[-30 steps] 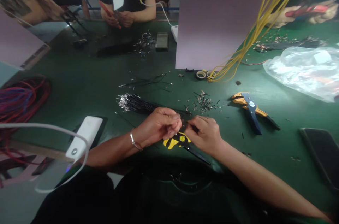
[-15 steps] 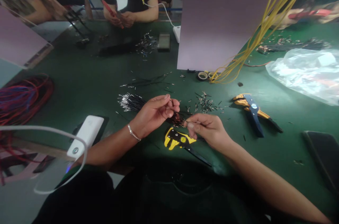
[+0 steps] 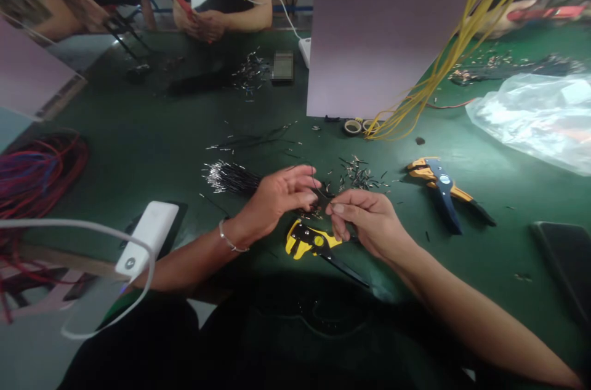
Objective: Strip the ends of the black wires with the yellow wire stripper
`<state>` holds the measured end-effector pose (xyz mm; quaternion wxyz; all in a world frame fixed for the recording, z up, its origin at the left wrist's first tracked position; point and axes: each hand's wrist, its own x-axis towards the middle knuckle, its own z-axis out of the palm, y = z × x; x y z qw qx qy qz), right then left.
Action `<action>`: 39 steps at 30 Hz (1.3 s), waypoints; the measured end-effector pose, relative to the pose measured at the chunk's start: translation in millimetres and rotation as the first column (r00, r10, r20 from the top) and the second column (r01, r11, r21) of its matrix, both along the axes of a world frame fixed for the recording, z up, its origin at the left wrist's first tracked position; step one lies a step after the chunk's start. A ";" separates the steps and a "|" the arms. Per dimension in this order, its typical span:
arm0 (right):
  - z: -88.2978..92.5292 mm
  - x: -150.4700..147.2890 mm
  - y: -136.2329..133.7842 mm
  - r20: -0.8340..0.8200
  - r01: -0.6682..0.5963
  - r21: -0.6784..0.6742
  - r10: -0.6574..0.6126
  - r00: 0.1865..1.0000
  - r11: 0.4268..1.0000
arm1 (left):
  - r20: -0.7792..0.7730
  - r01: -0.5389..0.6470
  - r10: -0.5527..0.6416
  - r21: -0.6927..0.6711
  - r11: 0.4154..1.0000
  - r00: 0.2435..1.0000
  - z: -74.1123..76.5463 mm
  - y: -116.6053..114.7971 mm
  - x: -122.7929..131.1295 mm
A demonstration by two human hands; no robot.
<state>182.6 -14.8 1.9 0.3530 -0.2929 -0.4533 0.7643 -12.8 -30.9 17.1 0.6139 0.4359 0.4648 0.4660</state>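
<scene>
Green desk (image 3: pixel 138 150), cluttered. Centre: bundle of black wires (image 3: pixel 228 178), bare ends to the left; just beside it a yellow stripper (image 3: pixel 307 241) and scattered offcuts (image 3: pixel 360 176). Right: blue-orange stripper (image 3: pixel 441 190), clear plastic bag (image 3: pixel 530 116), dark phone (image 3: pixel 566 261) at the edge. Left: white power bank (image 3: pixel 148 236), red-and-blue wire coil (image 3: pixel 37 168). Tape rolls (image 3: pixel 353 127) against the upright board (image 3: pixel 369 39).

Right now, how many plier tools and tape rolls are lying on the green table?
Yellow stripping pliers: 1
Blue and orange stripping pliers: 1
Tape rolls: 2
Total: 4, counting only those clearly seen lying on the table.
</scene>
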 end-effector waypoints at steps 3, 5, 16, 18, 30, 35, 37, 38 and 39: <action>-1.7 1.9 1.7 0.026 0.009 0.021 -0.010 1.000 1.000 | -0.288 -0.210 0.329 0.376 0.902 0.899 6.0 -0.9 -10.1; -2.5 3.0 2.6 0.042 0.007 0.043 -0.008 0.999 0.999 | -0.391 -0.170 0.495 0.626 0.761 0.776 12.8 -5.1 -13.1; 3.0 7.1 3.3 0.055 -0.116 0.080 0.112 0.992 0.990 | -0.640 0.313 0.102 0.501 0.807 0.761 2.3 -14.5 4.1; 1.3 6.9 3.9 0.045 -0.116 0.078 0.112 0.993 0.990 | -0.647 0.323 0.085 0.485 0.813 0.757 4.8 -15.2 4.0; -2.4 5.5 4.3 0.135 -0.033 0.104 0.019 0.991 0.994 | -0.685 0.281 0.151 0.476 0.833 0.713 11.3 -19.8 11.1; -6.0 6.4 5.4 0.131 0.017 0.135 -0.035 0.991 0.991 | -0.649 0.233 0.161 0.477 0.847 0.744 13.3 -19.9 11.9; -6.9 6.6 5.9 0.135 0.023 0.142 -0.042 0.990 0.990 | -0.636 0.222 0.151 0.468 0.855 0.757 13.2 -19.6 11.5; -7.2 6.6 6.1 0.134 0.019 0.144 -0.038 0.990 0.989 | -0.628 0.216 0.138 0.454 0.864 0.766 13.1 -19.4 11.3; -7.5 6.6 6.4 0.129 0.013 0.144 -0.031 0.991 0.989 | -0.616 0.207 0.124 0.437 0.875 0.778 12.8 -19.4 11.1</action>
